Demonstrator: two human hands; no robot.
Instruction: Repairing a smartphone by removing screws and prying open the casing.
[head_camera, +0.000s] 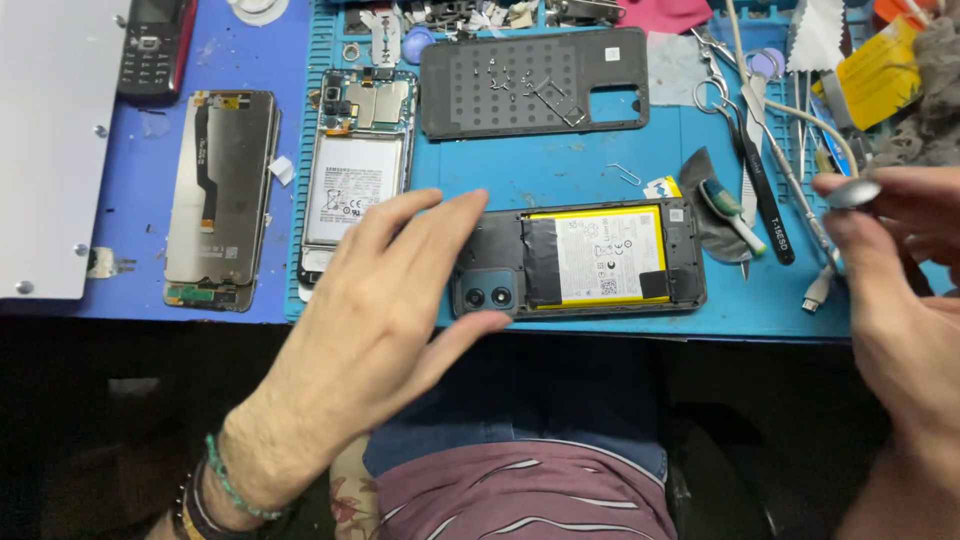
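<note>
- A head-worn camera looks down on a counter (150, 200) laid with a blue work mat (560, 165); an opened phone (585, 262), back cover off, lies on the mat near its front edge.
- The phone's long axis runs left to right across the view; its camera block with two lenses points left, its yellow-edged battery (600, 255) faces up toward the right end.
- The left hand (385, 310) rests flat on the phone's camera end, fingers spread and straight, thumb along the near edge; the hand is apart, clamped on nothing, and seems placed to steady the phone against the mat.
- The right hand (890, 270) hovers off the phone's right end, thumb and fingers pinched together on a small thin metal tool (852, 193); the pinch seems to keep its tip under fine control.
- A removed dark back cover (535, 85) lies farther back, tiny screws gathered on it, likely to keep them from rolling off.
- A second opened phone (355, 170) with a white battery lies left of it; a bare screen panel (220, 200) lies farther left.
- Tweezers (765, 180) and scissors (715, 80) lie at the right, within reach.
</note>
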